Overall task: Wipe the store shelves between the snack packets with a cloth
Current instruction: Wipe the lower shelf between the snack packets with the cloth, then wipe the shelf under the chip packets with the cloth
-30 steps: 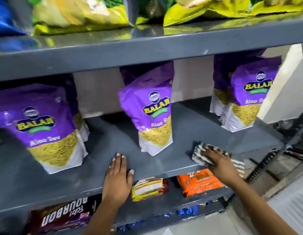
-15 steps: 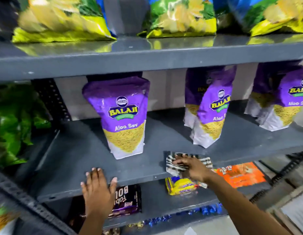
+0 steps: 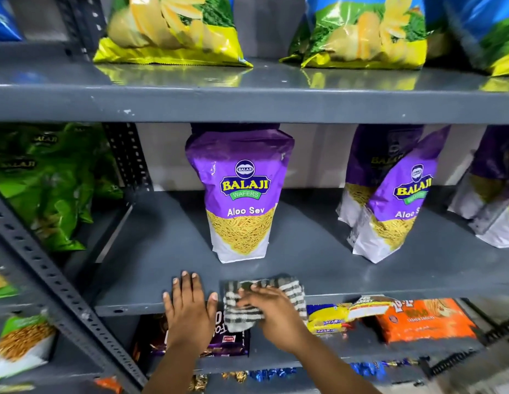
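Purple Balaji Wafers "Aloo Sev" packet (image 3: 241, 194) upright mid-shelf; second Balaji packet (image 3: 395, 200) to its right. Striped cloth (image 3: 264, 300) pressed under right hand (image 3: 276, 311) at grey shelf (image 3: 150, 251) front edge. Left hand (image 3: 190, 305) flat, fingers spread, just beside. Orange pack (image 3: 424, 319) below.

The shelf (image 3: 168, 245) is dark grey; the cloth (image 3: 287, 285) at 6 o'clock is striped grey and white. The centre packet (image 3: 241, 194) is purple over white with yellow lettering. Bags (image 3: 173, 29) at 12 o'clock are yellow and green; bags (image 3: 45, 183) at 9 o'clock are green.
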A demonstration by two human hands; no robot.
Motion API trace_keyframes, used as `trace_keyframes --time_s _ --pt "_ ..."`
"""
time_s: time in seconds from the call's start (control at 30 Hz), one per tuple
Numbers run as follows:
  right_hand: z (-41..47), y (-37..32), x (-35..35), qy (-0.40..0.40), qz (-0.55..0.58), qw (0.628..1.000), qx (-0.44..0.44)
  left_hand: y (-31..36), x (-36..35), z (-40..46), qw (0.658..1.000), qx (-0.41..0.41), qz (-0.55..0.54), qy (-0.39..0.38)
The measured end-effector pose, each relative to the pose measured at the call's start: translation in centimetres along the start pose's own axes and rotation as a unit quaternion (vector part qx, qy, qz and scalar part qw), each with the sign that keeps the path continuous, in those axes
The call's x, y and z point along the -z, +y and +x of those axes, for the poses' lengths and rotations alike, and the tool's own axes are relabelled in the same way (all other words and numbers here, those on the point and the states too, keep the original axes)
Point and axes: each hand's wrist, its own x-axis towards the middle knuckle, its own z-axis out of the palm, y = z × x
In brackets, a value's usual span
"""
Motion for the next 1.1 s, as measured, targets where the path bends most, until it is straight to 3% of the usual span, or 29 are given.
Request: trace_keyframes --time_s 0.13,0.27,0.33,0.43,0.57,0.67,0.73,0.9,0.97,1.07,1.1 --pt "-3.2 -0.5 0.8 -0.085 0.167 0.974 -0.123 -0.9 0.4 0.1 1.0 -0.024 -0.004 -0.006" --pt "-6.3 -0.5 2.5 -0.053 0.278 0.93 -0.235 -1.6 0.2 -0.6 0.996 -0.081 -0.003 0.033" --pt "-6.3 -1.2 5.0 -0.028 0.337 0.912 -0.23 -0.6 1.3 -0.8 0.989 -0.114 -0.032 0.084" --pt "-6.1 -3.9 10.7 -0.032 0.355 0.915 -0.189 2.6 4.9 0.1 0.964 -0.172 -0.039 0.198" --pt "-6.3 -10.3 20.6 0.006 0.381 0.922 -0.07 8.8 12.4 1.0 0.918 -0.222 -0.06 0.324" --pt "-6.2 -14.8 27.3 0.066 0.337 0.939 0.01 12.9 18.1 0.6 0.87 -0.259 -0.104 0.407" --pt "-5.7 -17.2 31.7 0.146 0.274 0.949 0.06 14.7 21.5 0.3 0.841 -0.274 -0.118 0.451" --pt "-2.1 -20.4 38.0 0.319 0.029 0.936 0.147 16.7 27.2 1.5 0.83 -0.261 -0.089 0.485" --pt "0.2 -20.1 37.5 0.275 -0.064 0.949 0.138 17.2 28.3 2.0 0.837 -0.262 -0.073 0.474" --pt "2.6 -18.1 35.2 0.056 -0.238 0.969 0.04 17.2 28.5 2.7 0.849 -0.251 -0.037 0.464" --pt "3.0 -17.7 34.7 0.019 -0.25 0.968 0.021 17.0 28.3 3.1 0.853 -0.245 -0.024 0.46"
